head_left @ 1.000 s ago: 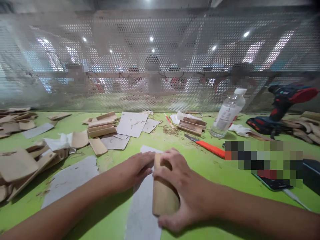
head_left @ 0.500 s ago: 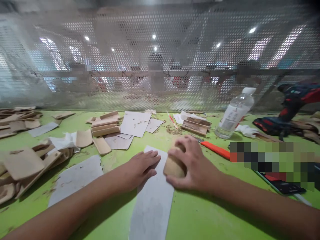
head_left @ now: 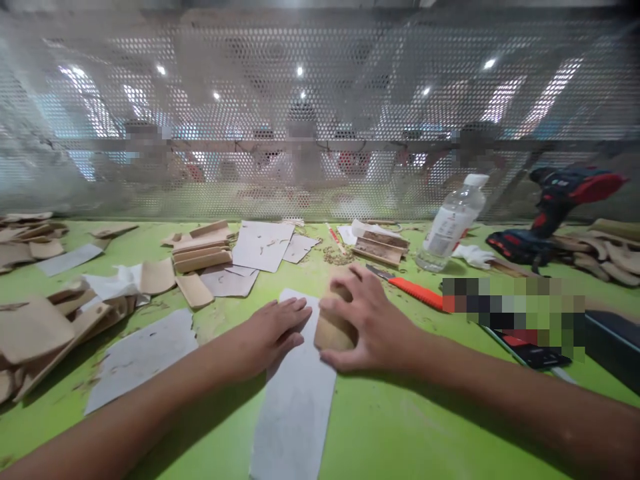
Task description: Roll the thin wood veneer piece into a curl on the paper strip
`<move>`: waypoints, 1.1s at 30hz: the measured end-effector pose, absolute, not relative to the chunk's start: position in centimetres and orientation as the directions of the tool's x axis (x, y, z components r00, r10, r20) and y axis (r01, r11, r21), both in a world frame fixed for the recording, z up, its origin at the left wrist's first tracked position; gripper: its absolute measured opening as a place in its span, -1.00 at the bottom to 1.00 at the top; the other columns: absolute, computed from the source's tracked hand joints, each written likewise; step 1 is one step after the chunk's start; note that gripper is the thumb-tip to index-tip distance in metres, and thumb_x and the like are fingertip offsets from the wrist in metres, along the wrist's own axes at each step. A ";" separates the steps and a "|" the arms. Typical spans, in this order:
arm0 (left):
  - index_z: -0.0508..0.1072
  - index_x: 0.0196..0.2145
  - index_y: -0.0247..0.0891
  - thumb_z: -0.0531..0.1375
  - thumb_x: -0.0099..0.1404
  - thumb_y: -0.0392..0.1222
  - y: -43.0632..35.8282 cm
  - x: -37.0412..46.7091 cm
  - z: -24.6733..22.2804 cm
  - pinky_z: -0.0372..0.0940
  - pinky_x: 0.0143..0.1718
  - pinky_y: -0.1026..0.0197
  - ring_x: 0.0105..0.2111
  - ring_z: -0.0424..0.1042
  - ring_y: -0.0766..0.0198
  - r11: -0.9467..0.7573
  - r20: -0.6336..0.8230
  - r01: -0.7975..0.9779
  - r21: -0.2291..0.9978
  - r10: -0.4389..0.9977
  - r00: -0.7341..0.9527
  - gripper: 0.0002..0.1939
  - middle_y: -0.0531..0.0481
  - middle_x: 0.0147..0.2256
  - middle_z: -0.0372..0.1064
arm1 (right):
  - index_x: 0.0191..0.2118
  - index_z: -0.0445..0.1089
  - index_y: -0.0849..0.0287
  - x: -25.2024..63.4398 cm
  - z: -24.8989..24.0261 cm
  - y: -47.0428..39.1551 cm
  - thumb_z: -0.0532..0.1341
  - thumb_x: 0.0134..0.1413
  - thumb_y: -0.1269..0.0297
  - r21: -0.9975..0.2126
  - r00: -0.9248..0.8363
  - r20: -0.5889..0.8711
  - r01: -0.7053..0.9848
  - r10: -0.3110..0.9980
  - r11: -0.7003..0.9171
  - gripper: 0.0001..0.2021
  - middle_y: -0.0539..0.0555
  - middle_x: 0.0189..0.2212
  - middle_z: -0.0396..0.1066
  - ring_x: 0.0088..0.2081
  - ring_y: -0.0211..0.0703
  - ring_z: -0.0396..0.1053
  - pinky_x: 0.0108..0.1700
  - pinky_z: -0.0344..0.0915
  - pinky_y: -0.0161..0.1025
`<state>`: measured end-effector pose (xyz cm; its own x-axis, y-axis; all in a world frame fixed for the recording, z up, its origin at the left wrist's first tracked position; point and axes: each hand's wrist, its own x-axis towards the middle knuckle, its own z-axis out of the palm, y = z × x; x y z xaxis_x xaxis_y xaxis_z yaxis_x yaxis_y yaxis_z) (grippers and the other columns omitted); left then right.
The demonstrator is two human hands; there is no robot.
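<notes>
On green table (head_left: 390, 433) | left hand (head_left: 273, 337) flattened on paper strip (head_left: 295, 420) | right hand (head_left: 370, 323) spread, gripping wooden piece (head_left: 334, 335)

A tan, seemingly curved wooden piece (head_left: 333, 333) lies at the long grey sheet's (head_left: 295, 408) right edge.

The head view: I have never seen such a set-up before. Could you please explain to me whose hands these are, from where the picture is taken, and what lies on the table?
There is no robot: a person works bare-handed, and the camera sits on that person's head, looking forward and down. The right hand has its grip around a brown curved piece, at the right edge of a white strip. The left hand is stretched out, fingers over that strip. On the green table there are pale curved pieces at left, and an orange-handled blade, a clear bottle and a power drill at right. Behind is a perforated screen.
</notes>
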<state>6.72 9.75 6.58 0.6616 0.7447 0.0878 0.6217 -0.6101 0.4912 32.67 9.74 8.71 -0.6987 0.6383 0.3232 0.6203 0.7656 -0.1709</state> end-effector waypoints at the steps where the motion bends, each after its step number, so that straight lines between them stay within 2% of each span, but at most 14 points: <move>1: 0.28 0.37 -0.17 0.13 0.56 -0.12 9.7 6.8 6.7 0.00 0.39 -0.26 0.41 0.07 -0.14 -0.607 0.075 0.635 0.477 0.748 0.659 -0.51 -0.18 0.40 0.14 | 0.06 0.50 0.16 32.8 8.8 9.9 0.35 -0.04 -0.19 -0.152 -0.682 0.334 0.642 0.650 0.752 -0.37 0.34 0.15 0.19 0.30 0.57 -0.11 0.25 -0.01 0.51; 6: 0.26 0.39 -0.19 0.10 0.58 -0.06 9.6 6.8 6.6 -0.05 0.40 -0.27 0.41 0.07 -0.12 -0.609 0.052 0.659 0.442 0.751 0.658 -0.50 -0.20 0.40 0.14 | 0.11 0.47 0.05 33.3 9.8 10.0 0.34 -0.09 -0.29 -0.162 -0.769 0.291 0.547 0.569 0.822 -0.29 0.29 0.17 0.21 0.33 0.59 -0.17 0.28 -0.10 0.54; 11: 0.27 0.38 -0.15 0.12 0.56 -0.10 9.6 6.8 6.4 -0.06 0.39 -0.32 0.41 0.05 -0.13 -0.592 0.051 0.668 0.451 0.764 0.643 -0.51 -0.21 0.41 0.10 | 0.09 0.48 0.09 33.3 10.3 9.6 0.38 -0.11 -0.19 -0.218 -0.726 0.256 0.600 0.639 0.770 -0.33 0.29 0.13 0.24 0.30 0.56 -0.10 0.28 -0.08 0.51; 14: 0.29 0.36 -0.09 0.13 0.55 -0.12 9.5 6.9 6.6 -0.07 0.39 -0.30 0.41 0.06 -0.08 -0.591 0.039 0.655 0.471 0.756 0.654 -0.53 -0.15 0.40 0.15 | 0.09 0.46 0.00 32.9 10.0 9.0 0.42 -0.18 -0.18 -0.278 -0.768 0.256 0.524 0.588 0.805 -0.32 0.23 0.16 0.23 0.30 0.52 -0.09 0.31 -0.08 0.49; 16: 0.31 0.34 -0.07 0.14 0.54 -0.14 9.4 7.0 7.0 -0.14 0.39 -0.36 0.41 0.06 -0.09 -0.578 0.027 0.655 0.486 0.759 0.650 -0.55 -0.15 0.40 0.16 | 0.08 0.46 0.01 32.7 9.7 9.0 0.43 -0.20 -0.18 -0.274 -0.775 0.279 0.502 0.567 0.820 -0.31 0.23 0.15 0.23 0.30 0.51 -0.08 0.32 -0.08 0.48; 19: 0.35 0.28 -0.08 0.12 0.54 -0.16 8.9 7.4 7.9 -0.28 0.38 -0.44 0.38 0.12 -0.11 -0.552 0.032 0.658 0.512 0.778 0.628 -0.60 -0.14 0.35 0.25 | 0.08 0.45 0.12 32.7 9.0 9.5 0.42 -0.15 -0.21 -0.263 -0.673 0.387 0.575 0.630 0.775 -0.29 0.30 0.15 0.20 0.30 0.51 -0.04 0.29 0.03 0.48; 20: 0.38 0.25 -0.09 0.10 0.54 -0.15 8.7 7.7 8.4 -0.25 0.38 -0.42 0.33 0.20 -0.10 -0.539 0.041 0.645 0.542 0.783 0.621 -0.63 -0.13 0.29 0.33 | 0.09 0.44 0.13 32.8 8.9 9.6 0.41 -0.14 -0.23 -0.271 -0.628 0.429 0.596 0.649 0.756 -0.28 0.32 0.16 0.17 0.29 0.51 -0.03 0.27 0.07 0.48; 21: 0.40 0.21 -0.09 0.05 0.56 -0.15 8.5 8.0 8.8 -0.12 0.38 -0.35 0.24 0.33 -0.04 -0.524 0.046 0.622 0.583 0.785 0.618 -0.66 -0.11 0.22 0.41 | 0.10 0.41 0.13 32.8 8.7 9.8 0.41 -0.14 -0.25 -0.282 -0.591 0.468 0.605 0.657 0.745 -0.25 0.33 0.19 0.13 0.29 0.50 -0.02 0.26 0.11 0.47; 22: 0.45 0.15 -0.13 0.06 0.55 -0.14 8.2 8.3 9.3 0.09 0.32 -0.24 0.12 0.43 -0.01 -0.479 0.047 0.555 0.680 0.784 0.619 -0.69 -0.11 0.11 0.49 | 0.14 0.38 0.12 32.9 8.6 9.9 0.41 -0.13 -0.27 -0.292 -0.564 0.501 0.603 0.656 0.742 -0.22 0.33 0.21 0.09 0.30 0.50 -0.01 0.26 0.13 0.46; 23: 0.48 0.10 -0.16 0.06 0.54 -0.12 8.0 8.6 9.7 0.31 0.16 -0.10 0.01 0.50 0.02 -0.454 0.040 0.515 0.727 0.776 0.629 -0.70 -0.10 0.01 0.54 | 0.18 0.33 0.10 33.0 8.5 9.9 0.41 -0.12 -0.28 -0.298 -0.551 0.524 0.596 0.649 0.746 -0.19 0.33 0.24 0.04 0.32 0.49 -0.03 0.28 0.14 0.45; 25: 0.51 0.04 -0.21 0.07 0.53 -0.09 7.6 9.0 10.3 0.45 -0.10 0.11 -0.12 0.54 0.08 -0.418 0.037 0.435 0.797 0.754 0.656 -0.70 -0.07 -0.09 0.56 | 0.27 0.23 0.05 33.1 8.3 10.0 0.42 -0.10 -0.29 -0.300 -0.560 0.545 0.564 0.624 0.769 -0.12 0.32 0.30 -0.06 0.37 0.49 -0.08 0.32 0.11 0.43; 28: 0.52 -0.06 -0.23 0.05 0.47 -0.21 7.4 9.1 10.6 0.42 -0.16 0.18 -0.17 0.52 0.12 -0.453 0.081 0.383 0.805 0.724 0.685 -0.73 -0.03 -0.15 0.54 | 0.43 -0.05 -0.02 33.1 8.3 10.0 0.44 -0.17 -0.34 -0.365 -0.598 0.471 0.538 0.649 0.760 0.14 0.34 0.42 -0.29 0.45 0.50 -0.25 0.37 0.01 0.44; 31: 0.50 -0.23 -0.23 0.03 0.34 -0.36 7.6 8.8 10.3 0.36 -0.22 0.21 -0.26 0.48 0.17 -0.529 0.111 0.425 0.735 0.711 0.694 -0.76 0.02 -0.28 0.50 | 0.52 -0.51 -0.01 33.1 8.4 10.2 0.46 -0.33 -0.41 -0.500 -0.618 0.245 0.579 0.747 0.644 0.50 0.42 0.48 -0.52 0.49 0.54 -0.43 0.38 -0.10 0.48; 33: 0.47 -0.32 -0.22 0.06 0.29 -0.38 7.8 8.7 10.1 0.32 -0.28 0.22 -0.33 0.45 0.19 -0.554 0.105 0.449 0.701 0.702 0.704 -0.80 0.04 -0.35 0.46 | 0.50 -0.68 0.00 33.2 8.5 10.5 0.47 -0.35 -0.41 -0.569 -0.630 0.103 0.597 0.769 0.565 0.58 0.45 0.49 -0.52 0.49 0.55 -0.40 0.38 -0.10 0.48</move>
